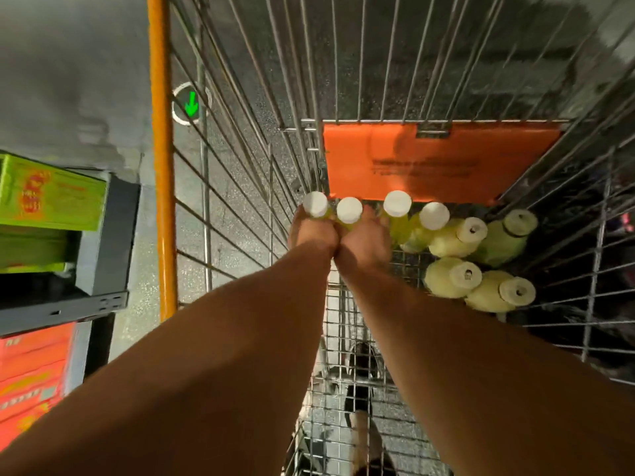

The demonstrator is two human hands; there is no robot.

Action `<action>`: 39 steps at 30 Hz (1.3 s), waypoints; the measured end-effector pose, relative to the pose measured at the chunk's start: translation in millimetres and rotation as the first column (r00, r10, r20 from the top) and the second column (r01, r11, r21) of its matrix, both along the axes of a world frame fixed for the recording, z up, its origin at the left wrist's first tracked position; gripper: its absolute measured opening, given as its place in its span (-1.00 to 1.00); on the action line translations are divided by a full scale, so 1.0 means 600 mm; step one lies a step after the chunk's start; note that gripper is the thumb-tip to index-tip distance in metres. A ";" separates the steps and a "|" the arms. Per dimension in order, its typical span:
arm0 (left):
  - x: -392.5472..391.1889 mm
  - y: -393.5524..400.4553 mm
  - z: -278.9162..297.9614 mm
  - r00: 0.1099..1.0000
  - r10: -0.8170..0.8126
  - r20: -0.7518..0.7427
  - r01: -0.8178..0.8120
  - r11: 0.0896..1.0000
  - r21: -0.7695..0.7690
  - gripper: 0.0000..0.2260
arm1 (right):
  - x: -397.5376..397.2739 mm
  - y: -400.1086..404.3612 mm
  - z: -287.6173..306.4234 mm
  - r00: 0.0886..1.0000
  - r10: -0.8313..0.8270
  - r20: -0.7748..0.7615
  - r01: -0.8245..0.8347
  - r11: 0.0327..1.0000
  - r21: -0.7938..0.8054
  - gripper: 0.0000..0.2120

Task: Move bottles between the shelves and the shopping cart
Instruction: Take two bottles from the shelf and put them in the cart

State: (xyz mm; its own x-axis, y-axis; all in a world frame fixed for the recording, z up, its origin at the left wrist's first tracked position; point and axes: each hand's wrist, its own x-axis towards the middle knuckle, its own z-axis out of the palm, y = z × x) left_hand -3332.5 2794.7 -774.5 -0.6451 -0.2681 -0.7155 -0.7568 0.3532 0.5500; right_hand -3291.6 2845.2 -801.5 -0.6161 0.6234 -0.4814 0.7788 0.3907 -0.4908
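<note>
Left hand (311, 231) grips one white-capped yellow plastic bottle (315, 205), right hand (364, 240) another (349, 210). Both inside the wire shopping cart (343, 80), fingers curled round the bottle bodies

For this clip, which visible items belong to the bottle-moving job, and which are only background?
Job items:
left hand gripping a white-capped yellow bottle
right hand gripping a second white-capped yellow bottle
loose yellow bottles
wire shopping cart
grey metal shelf

Background:
green carton
orange cartons
green floor arrow
</note>
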 end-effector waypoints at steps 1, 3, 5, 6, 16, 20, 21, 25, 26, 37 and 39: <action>0.002 -0.002 0.001 1.000 0.026 -0.016 -0.026 1.000 0.014 -0.62 | 0.003 -0.002 0.002 0.999 0.026 -0.025 -0.026 1.000 -0.009 -0.61; 0.012 -0.006 0.010 0.999 0.050 -0.010 -0.050 0.999 0.004 -0.64 | 0.014 -0.005 0.004 0.999 0.029 -0.024 -0.030 0.997 -0.068 -0.62; 0.018 -0.012 0.027 0.993 -0.111 -0.029 0.108 0.989 -0.100 -0.65 | 0.023 -0.010 0.023 0.995 -0.060 -0.081 0.049 0.990 -0.133 -0.69; 0.021 -0.013 0.036 0.979 -0.203 -0.028 0.196 0.969 -0.149 -0.65 | 0.026 -0.011 0.032 0.992 -0.088 -0.091 0.073 0.985 -0.158 -0.74; 0.074 -0.017 0.210 0.851 -0.494 -0.177 0.459 0.864 -0.206 -0.83 | 0.112 -0.016 0.200 0.933 -0.185 -0.309 0.186 0.982 -0.028 -0.59; 0.113 -0.031 0.303 0.717 -0.631 -0.295 0.594 0.775 -0.215 -0.84 | 0.169 -0.024 0.302 0.870 -0.203 -0.450 0.250 0.967 0.046 -0.61; 0.125 -0.035 0.330 0.659 -0.671 -0.339 0.643 0.737 -0.208 -0.83 | 0.186 -0.028 0.335 0.851 -0.243 -0.466 0.270 0.963 -0.009 -0.63; 0.189 -0.069 0.461 0.459 -0.743 -0.487 0.781 0.599 -0.176 -0.92 | 0.274 -0.058 0.469 0.793 -0.306 -0.528 0.388 0.920 0.049 -0.71; 0.207 -0.078 0.496 0.379 -0.767 -0.517 0.816 0.540 -0.204 -0.90 | 0.298 -0.068 0.511 0.777 -0.313 -0.547 0.426 0.900 0.089 -0.70; 0.506 -0.158 0.904 -0.320 -0.666 -0.674 0.884 0.046 -0.465 -0.63 | 0.667 -0.220 0.923 0.557 -0.506 -0.658 0.818 0.470 0.331 -0.61; 0.584 -0.170 0.968 -0.390 -0.587 -0.709 0.879 -0.008 -0.477 -0.62 | 0.755 -0.248 0.988 0.516 -0.525 -0.676 0.852 0.396 0.343 -0.58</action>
